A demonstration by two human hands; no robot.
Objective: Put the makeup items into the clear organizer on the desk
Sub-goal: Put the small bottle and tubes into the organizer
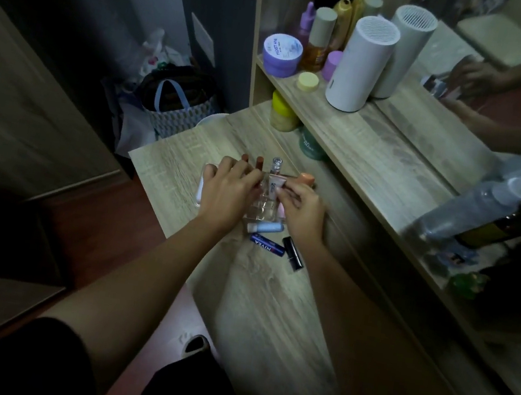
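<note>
The black tube (293, 253) and blue Nivea stick (267, 245) lie nearest on the desk (270, 300), at six o'clock from the clear organizer (262, 207). Above it, the right hand (302, 212) pinches a small pink tube (276, 186), long axis toward eleven o'clock; the left hand (227, 192) rests curled on the rim.

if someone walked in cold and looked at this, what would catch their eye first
Probably the two hands meeting mid-desk over the clear organizer: the left hand rests on it while the right hand pinches a small pale tube above its slots. Next, the tall white cylinder on the shelf behind, beside a purple jar. A blue Nivea stick lies loose on the desk nearer the person.
</note>
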